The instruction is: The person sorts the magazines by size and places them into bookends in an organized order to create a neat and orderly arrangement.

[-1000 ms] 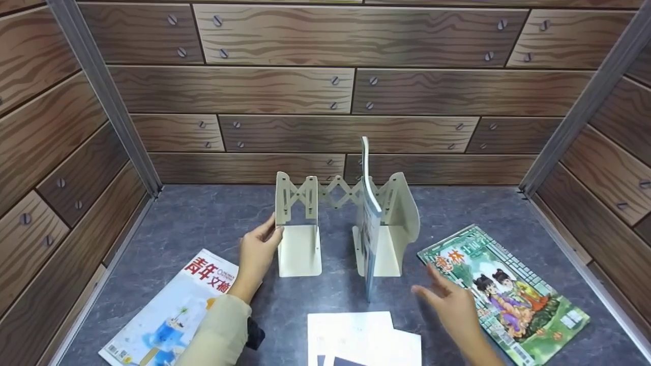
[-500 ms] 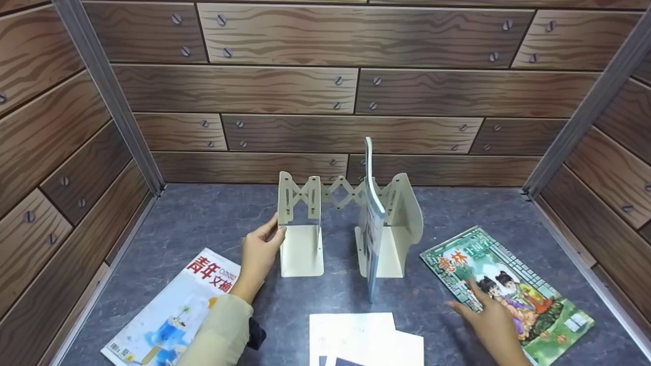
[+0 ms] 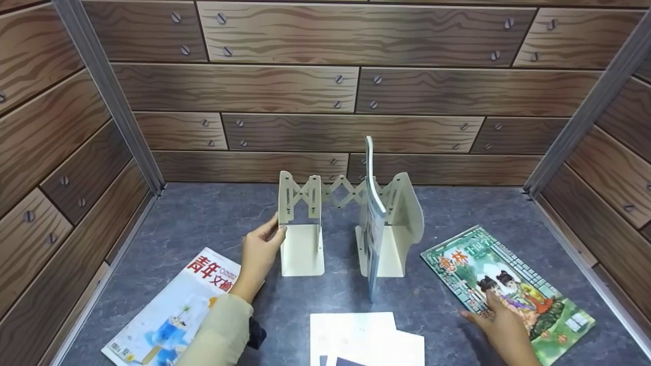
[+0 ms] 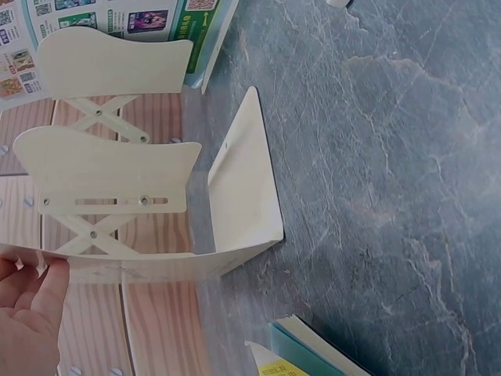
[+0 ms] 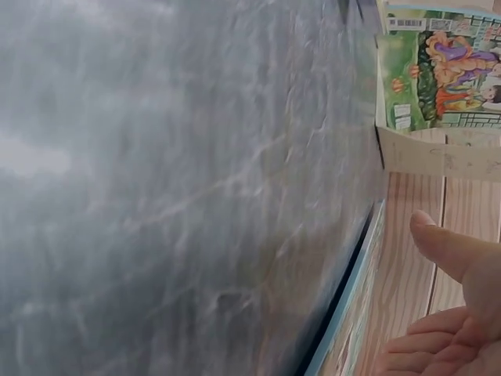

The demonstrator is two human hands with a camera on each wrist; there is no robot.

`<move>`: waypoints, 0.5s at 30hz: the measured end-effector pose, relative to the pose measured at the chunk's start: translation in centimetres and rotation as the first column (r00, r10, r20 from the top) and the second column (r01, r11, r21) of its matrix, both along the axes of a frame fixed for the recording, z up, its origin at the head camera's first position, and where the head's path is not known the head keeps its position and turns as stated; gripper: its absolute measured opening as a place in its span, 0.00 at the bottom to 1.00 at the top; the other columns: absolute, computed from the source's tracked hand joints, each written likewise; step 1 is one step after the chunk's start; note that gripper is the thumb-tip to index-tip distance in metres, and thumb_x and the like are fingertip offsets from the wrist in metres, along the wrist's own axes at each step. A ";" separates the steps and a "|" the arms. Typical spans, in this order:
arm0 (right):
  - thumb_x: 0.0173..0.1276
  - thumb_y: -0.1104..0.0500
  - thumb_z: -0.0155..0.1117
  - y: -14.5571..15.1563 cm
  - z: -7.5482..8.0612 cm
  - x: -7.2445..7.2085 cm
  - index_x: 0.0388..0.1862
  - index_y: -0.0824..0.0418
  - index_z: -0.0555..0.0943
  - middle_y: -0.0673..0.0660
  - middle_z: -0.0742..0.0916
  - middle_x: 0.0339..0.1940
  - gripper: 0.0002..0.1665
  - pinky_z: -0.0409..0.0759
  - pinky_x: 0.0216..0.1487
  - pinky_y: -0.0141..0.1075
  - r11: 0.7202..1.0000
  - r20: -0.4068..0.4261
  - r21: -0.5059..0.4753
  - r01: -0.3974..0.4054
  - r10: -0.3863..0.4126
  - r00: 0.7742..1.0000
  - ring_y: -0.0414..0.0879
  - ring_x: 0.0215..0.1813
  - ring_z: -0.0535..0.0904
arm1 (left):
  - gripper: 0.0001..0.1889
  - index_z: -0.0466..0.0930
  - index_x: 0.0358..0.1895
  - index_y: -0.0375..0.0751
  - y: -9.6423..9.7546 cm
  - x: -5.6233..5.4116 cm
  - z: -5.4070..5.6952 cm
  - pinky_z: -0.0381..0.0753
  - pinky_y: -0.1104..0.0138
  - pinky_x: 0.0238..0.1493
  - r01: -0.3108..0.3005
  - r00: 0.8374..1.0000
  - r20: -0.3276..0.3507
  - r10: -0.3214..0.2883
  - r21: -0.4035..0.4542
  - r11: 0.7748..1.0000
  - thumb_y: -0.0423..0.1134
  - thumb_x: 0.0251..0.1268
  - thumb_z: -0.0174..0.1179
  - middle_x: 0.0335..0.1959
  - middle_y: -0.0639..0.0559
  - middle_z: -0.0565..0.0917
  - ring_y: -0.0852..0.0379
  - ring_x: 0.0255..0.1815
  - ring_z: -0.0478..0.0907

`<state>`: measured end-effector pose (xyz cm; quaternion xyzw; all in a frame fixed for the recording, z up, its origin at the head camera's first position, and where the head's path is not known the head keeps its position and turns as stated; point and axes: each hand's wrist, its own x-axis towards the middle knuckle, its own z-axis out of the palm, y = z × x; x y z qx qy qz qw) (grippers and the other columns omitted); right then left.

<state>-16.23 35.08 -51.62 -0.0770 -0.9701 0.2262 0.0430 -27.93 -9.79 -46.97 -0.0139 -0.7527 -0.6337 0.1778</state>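
Note:
A cream expandable bookend (image 3: 301, 249) with a folding lattice back stands at mid-table. My left hand (image 3: 262, 249) pinches the upright edge of its leftmost panel between thumb and fingers; the left wrist view shows the same panel (image 4: 133, 268) beside the fingertips. One magazine (image 3: 375, 244) stands upright in the right part of the bookend. Over the green magazine (image 3: 549, 305) lying at the right, my right hand (image 3: 508, 333) hovers with thumb and index finger spread apart. In the right wrist view its thumb and fingers are extended and nothing is between them.
Another magazine (image 3: 173, 310) with red lettering lies slanted at the left, partly under my left forearm. White printed sheets or covers (image 3: 356, 330) lie at the front middle. Plank-patterned walls (image 3: 285, 91) enclose the back and sides of the dark table (image 3: 213, 213).
My right hand has moved right and toward me, from the green magazine's left edge to over its cover. My left hand keeps its grip on the bookend panel.

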 end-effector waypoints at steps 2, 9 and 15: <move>0.61 0.43 0.71 0.4 0.0 -0.1 0.71 0.84 0.57 0.82 0.65 0.67 0.58 0.70 0.65 0.68 1.000 0.064 0.009 0.002 -0.003 0.998 0.79 0.65 0.67 | 0.20 0.78 0.59 0.28 0.0 0.0 0.0 0.84 0.66 0.56 -0.005 1.000 -0.001 0.005 -0.006 1.000 0.30 0.65 0.62 0.57 0.33 0.81 0.40 0.59 0.81; 0.60 0.44 0.72 1.2 -0.5 -0.5 0.69 0.87 0.56 0.85 0.63 0.68 0.59 0.68 0.68 0.68 0.998 0.106 0.055 -0.021 0.015 0.994 0.81 0.66 0.65 | 0.20 0.78 0.60 0.30 -0.2 -0.1 -0.2 0.85 0.67 0.55 -0.012 1.000 0.011 0.012 -0.018 1.000 0.31 0.65 0.62 0.57 0.33 0.81 0.41 0.59 0.81; 0.59 0.46 0.73 1.4 -0.9 -0.6 0.66 0.88 0.59 0.86 0.67 0.64 0.57 0.72 0.62 0.68 0.997 0.091 0.074 -0.026 0.019 0.996 0.81 0.61 0.69 | 0.20 0.79 0.60 0.30 -0.1 -0.2 -0.1 0.85 0.66 0.56 -0.012 1.000 0.006 0.012 -0.022 1.000 0.31 0.65 0.62 0.57 0.35 0.82 0.42 0.59 0.81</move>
